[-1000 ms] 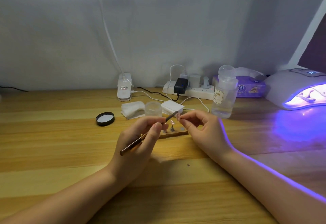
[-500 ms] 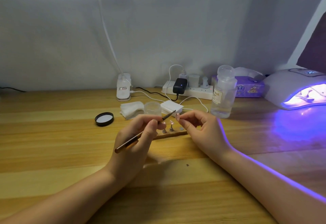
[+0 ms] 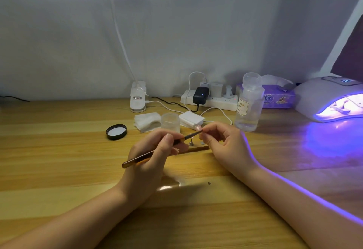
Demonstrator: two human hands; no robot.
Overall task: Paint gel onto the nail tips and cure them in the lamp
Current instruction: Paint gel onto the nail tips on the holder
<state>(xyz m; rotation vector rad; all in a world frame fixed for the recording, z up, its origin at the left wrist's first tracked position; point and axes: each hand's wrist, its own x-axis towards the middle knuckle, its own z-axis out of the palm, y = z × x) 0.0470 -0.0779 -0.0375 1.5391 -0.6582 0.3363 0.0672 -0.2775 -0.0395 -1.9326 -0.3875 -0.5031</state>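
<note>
Step in hand looks like the painting stage: left hand grips a thin brush w/ fingers curled round the shaft, pen-style, handle end pointing back-left, bristle end up at the nail tip. Right hand pinches that nail tip btw thumb and forefinger, other fingers loosely curled; tip is held above the table, just in front of the open gel jar. Brush tip appears touching or v. close to the nail tip; can't tell for sure. The nail tip is tiny, pale pinkish, w/ a small glare spot, too small to tell how much gel is on it. Below the hands a thin wooden strip lies on the table w/ a small metal stand on or just behind it, prob. holders for tips. Jar lid lies well left of the jar. Cure lamp at far right is lit purple, w/ sth inside, not clear what; it's well apart from the hands. Next move, my guess: finish even strokes over the tip w/o flooding the edges or touching wet gel w/ the pinching fingers, then carry it right to the lamp opening, keeping it level.
</note>
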